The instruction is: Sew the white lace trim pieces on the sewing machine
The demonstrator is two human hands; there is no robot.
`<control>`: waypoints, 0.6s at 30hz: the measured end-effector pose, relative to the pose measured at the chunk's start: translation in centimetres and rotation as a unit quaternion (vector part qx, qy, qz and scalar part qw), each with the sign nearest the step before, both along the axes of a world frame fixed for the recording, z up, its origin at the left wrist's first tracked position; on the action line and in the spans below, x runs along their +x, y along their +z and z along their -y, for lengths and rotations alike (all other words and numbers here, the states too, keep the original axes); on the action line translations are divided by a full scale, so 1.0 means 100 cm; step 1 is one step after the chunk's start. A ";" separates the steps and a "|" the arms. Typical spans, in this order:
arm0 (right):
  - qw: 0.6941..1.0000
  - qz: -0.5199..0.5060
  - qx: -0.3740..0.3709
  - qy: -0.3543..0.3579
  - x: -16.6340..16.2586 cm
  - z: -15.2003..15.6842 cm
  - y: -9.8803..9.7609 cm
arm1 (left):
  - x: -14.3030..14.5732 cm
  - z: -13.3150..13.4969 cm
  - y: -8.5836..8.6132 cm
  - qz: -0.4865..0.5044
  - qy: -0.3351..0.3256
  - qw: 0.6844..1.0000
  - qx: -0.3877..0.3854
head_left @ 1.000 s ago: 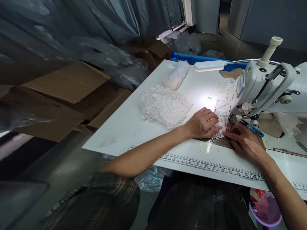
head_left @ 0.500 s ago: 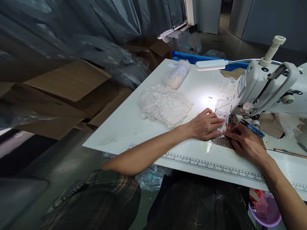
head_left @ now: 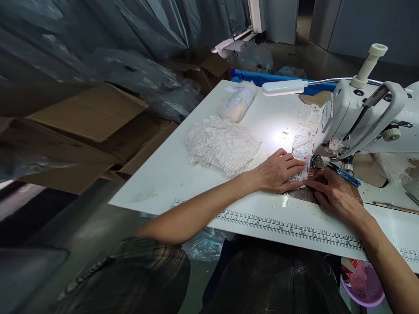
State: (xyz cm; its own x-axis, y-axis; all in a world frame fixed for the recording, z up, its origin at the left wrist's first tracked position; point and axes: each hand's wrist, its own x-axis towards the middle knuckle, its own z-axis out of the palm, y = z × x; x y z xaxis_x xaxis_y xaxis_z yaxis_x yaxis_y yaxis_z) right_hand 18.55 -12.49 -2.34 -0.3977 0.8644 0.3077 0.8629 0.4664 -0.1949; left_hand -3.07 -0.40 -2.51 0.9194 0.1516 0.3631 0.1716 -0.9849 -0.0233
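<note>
Head view: two hands [head_left: 278,173] [head_left: 338,192] at one lace piece [head_left: 299,176], left spread flat, right's grip unclear

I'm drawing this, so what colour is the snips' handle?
The handle is blue, best seen in the head view.

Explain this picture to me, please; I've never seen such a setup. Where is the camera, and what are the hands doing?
There is no robot here. The camera sits on a person's head, looking forward and down, so the bare arms are the wearer's own. The big white machine on the right is a sewing machine, lit by a small lamp. The left hand lies over white lace beside the needle area, and the right hand has its fingertips at the lace's near edge. Blue snips are by the right hand; whether they are held, I cannot tell. The white table also bears a lace pile, a rolled bundle and a printed ruler.
</note>
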 end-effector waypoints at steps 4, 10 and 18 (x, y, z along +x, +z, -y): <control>1.000 0.003 0.000 0.004 0.000 0.000 0.000 | 0.001 0.002 -0.002 0.009 0.016 1.000 -0.006; 1.000 -0.002 -0.008 -0.001 0.000 0.000 -0.003 | 0.002 0.006 -0.003 0.012 0.023 1.000 0.017; 1.000 -0.001 0.000 -0.007 0.000 0.001 -0.004 | 0.003 0.006 0.001 -0.014 0.026 1.000 0.007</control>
